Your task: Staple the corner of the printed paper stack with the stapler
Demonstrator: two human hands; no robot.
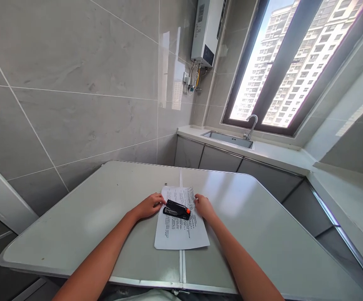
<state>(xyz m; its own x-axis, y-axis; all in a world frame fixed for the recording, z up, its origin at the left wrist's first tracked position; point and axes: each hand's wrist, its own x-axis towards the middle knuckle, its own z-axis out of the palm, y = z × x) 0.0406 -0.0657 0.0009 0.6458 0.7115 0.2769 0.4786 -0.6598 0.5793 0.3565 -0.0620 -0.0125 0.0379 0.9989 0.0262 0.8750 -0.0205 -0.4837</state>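
Printed paper sheets (pixel 181 239) lie on the table in front of me, their upper right corner curled up. On top of them rests a black stapler (pixel 177 210) with an orange-red part at its right end. My left hand (pixel 152 205) lies at the left edge of the paper, fingers stretched toward the stapler's left end, palm down and holding nothing visible. At the upper right edge, beside the curled corner, my right hand (pixel 203 205) has its fingers bent in at the paper's edge; the fingertips are partly hidden.
The pale folding table (pixel 131 251) has a metal seam down its middle and a raised metal rim. Beyond it stand a counter (pixel 275 154) with a sink (pixel 228 139) and a faucet (pixel 252 125). A tiled wall (pixel 75 104) runs close along the left.
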